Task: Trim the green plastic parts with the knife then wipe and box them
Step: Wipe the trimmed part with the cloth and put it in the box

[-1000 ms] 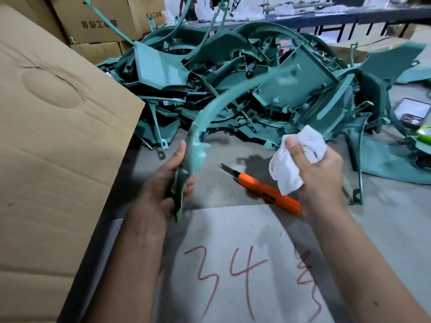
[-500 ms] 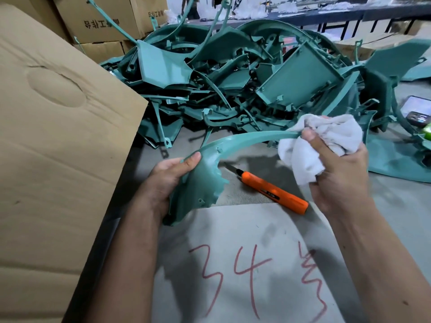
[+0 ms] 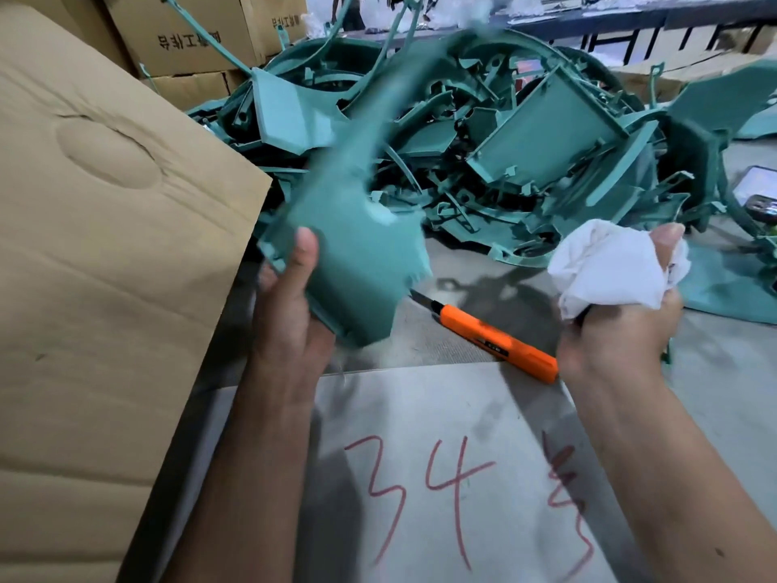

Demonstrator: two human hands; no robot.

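- A grey sheet (image 3: 441, 414) marked "34" in red lay on the bench (image 3: 714, 397).
- Printed cardboard cartons (image 3: 189, 40) stood stacked at the back left.
- A small dark device (image 3: 759, 191) sat at the right edge, too cropped to identify.

Grey table (image 3: 714, 393) underfoot of everything, red "34" (image 3: 424, 494) scrawled at 6 o'clock. Cardboard boxes (image 3: 189, 40) stacked at 11; perhaps a dark bench (image 3: 630, 18) at 1.
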